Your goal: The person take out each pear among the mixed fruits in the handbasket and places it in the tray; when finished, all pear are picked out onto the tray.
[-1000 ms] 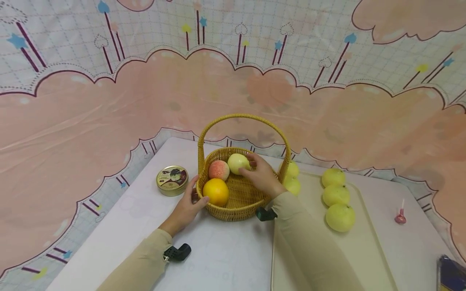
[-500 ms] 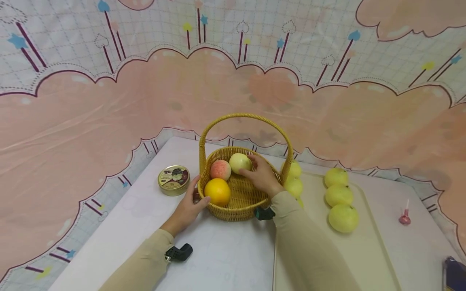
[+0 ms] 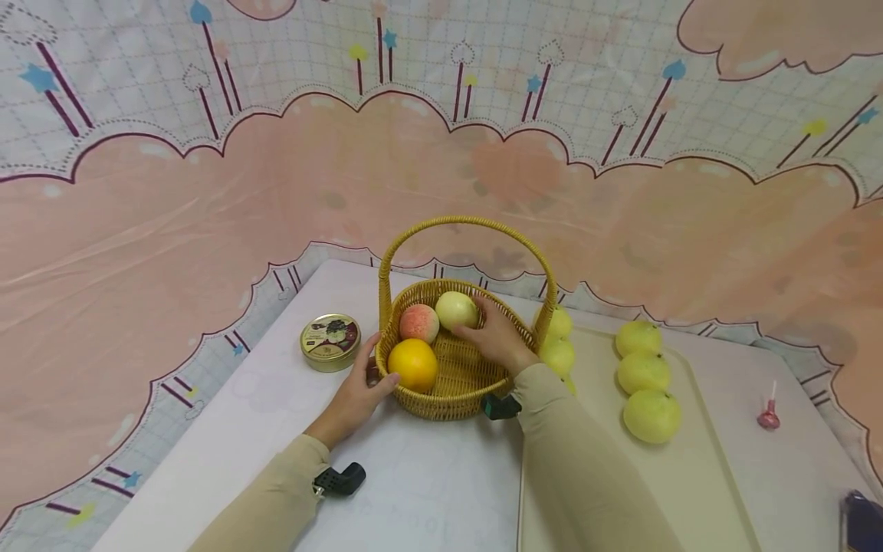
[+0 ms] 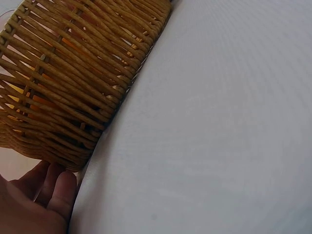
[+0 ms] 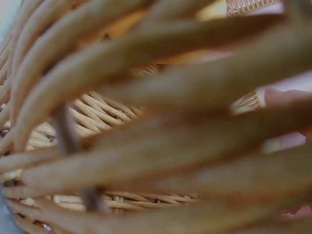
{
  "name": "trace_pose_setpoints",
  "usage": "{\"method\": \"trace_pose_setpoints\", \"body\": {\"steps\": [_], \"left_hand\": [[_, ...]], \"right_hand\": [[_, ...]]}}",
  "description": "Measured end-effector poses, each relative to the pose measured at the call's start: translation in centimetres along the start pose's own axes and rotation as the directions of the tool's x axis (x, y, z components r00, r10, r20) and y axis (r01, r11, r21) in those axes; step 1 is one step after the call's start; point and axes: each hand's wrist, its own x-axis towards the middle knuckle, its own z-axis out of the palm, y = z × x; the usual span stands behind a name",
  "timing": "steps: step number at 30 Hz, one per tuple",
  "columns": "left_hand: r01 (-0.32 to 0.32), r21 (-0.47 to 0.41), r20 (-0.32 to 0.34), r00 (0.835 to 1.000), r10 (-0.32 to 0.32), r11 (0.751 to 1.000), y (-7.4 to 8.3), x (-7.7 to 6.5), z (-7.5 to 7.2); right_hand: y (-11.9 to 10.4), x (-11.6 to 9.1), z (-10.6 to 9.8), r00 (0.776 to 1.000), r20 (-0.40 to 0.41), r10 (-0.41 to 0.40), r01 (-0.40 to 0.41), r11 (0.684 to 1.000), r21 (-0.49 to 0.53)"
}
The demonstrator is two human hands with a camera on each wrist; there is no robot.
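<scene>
A woven wicker basket [image 3: 448, 406] with a tall arched handle stands on the white table. My left hand [image 3: 355, 399] grips its left side, thumb over the rim near the orange [image 3: 412, 366] and the other fingers outside the wall. In the left wrist view, fingertips [image 4: 63, 187] lie low against the wicker. Inside the basket my right hand [image 3: 500, 337] holds a pale green round fruit [image 3: 455, 310] by its right side, between thumb and fingers. A pinkish peach [image 3: 419, 324] sits between that fruit and the orange. Basket weave blocks most of the right wrist view.
A round gold tin [image 3: 330, 342] stands left of the basket. To the right lies a cream tray [image 3: 607, 491] with yellow-green fruits [image 3: 651, 416] in two rows, one partly behind the right sleeve. Farther right are a pink lollipop [image 3: 769, 415] and a dark packet [image 3: 862, 521].
The head view has shifted slightly, so the scene sits a little farther right. Both hands keep nearly the same places at the basket and the fruit.
</scene>
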Motion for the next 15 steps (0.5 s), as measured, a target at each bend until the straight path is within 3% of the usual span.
{"method": "trace_pose_setpoints", "body": {"steps": [6,15], "left_hand": [[-0.006,-0.004,-0.001,1.000,0.006,1.000,0.08,0.02,-0.01],[0.003,0.003,-0.005,1.000,-0.003,1.000,0.04,0.04,0.07]], "right_hand": [[0.19,0.01,-0.01,0.999,0.034,0.030,-0.029,0.999,-0.040],[0.16,-0.11,0.09,0.999,0.037,0.017,-0.017,1.000,-0.012]]}}
